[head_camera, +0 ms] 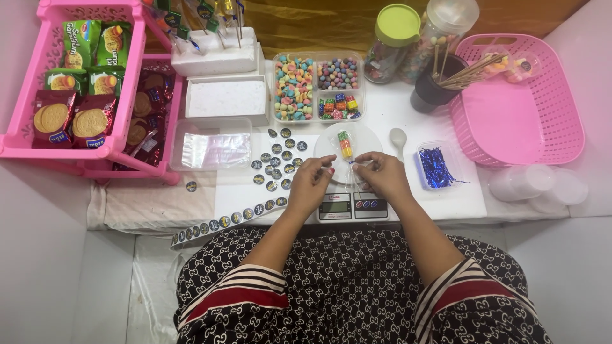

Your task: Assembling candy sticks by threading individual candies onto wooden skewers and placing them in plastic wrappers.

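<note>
Left hand point(310, 180): its grip was pinched on the lower end of the small clear bag point(346, 153), fingertips meeting at the bag's neck above the scale.
Right hand point(381, 173): its grip was likewise clenched on the bag's neck, just beside the left fingertips.
Small clear bag: it lay over the round pan of the digital scale point(349, 202) at the middle of the tabletop point(446, 197), with a short column of coloured candy inside.
Divided clear tray point(317, 86): one long compartment held pastel ring-shaped candy; the upper right one held small round balls; the lower right one held bright square pieces.
Small clear dish point(437, 167): it held blue metallic twist ties, right of the scale.
Dark cup point(433, 89): wooden sticks stood in it, leaning toward the pink basket.
Pink basket point(519, 108): mostly bare, with a few wrapped candy pieces at its far edge.
Jars: a green-lidded jar point(394, 41) and a clear-lidded one point(443, 35) held mixed candy.
Clear flat box point(213, 145): it held a stack of clear plastic bags.
White box point(226, 99): contents not clear.
Pink rack point(76, 83): packets of biscuits in red and green wrappers.
Stickers point(277, 162): round ones lay loose left of the scale, with a strip trailing off the tabletop edge.
White spoon point(398, 139): lying beside the scale pan.
</note>
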